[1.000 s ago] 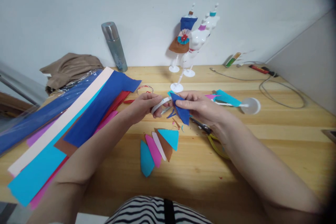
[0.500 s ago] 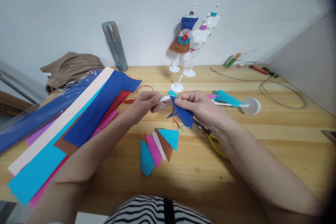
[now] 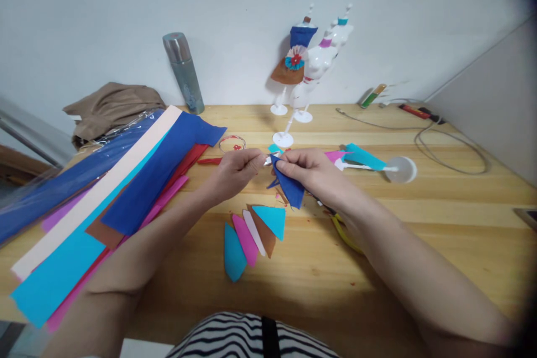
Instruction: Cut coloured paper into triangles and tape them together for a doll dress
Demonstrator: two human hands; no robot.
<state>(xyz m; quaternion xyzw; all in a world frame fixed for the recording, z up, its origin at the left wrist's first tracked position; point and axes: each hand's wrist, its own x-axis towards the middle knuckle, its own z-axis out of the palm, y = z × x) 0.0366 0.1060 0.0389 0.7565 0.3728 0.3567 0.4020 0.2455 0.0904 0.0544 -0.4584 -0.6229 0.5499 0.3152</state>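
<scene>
My right hand (image 3: 321, 173) pinches a dark blue triangle of felt-like cloth (image 3: 289, 185), which hangs point-down over the table. At its upper left corner is a narrow white strip (image 3: 269, 160), most of it hidden. My left hand (image 3: 237, 173) is closed, its thumb and fingertips at the strip's left end. Below lie several cut pieces side by side: a teal piece (image 3: 234, 254), a pink piece (image 3: 245, 239), a brown piece (image 3: 263, 233) and a light blue piece (image 3: 273, 221). Scissors with yellow handles (image 3: 346, 235) lie partly under my right forearm.
Long coloured cloth strips (image 3: 62, 268) are stacked on the left. White mannequin stands (image 3: 319, 61) stand at the back, one dressed in blue and brown; another stand (image 3: 400, 169) lies at right. A flask (image 3: 184, 72) stands by the wall. A cable (image 3: 419, 140) loops at right.
My left hand has moved slightly right, toward the blue cloth. Less of the white strip shows between the hands, and the blue triangle has shifted a little down and left.
</scene>
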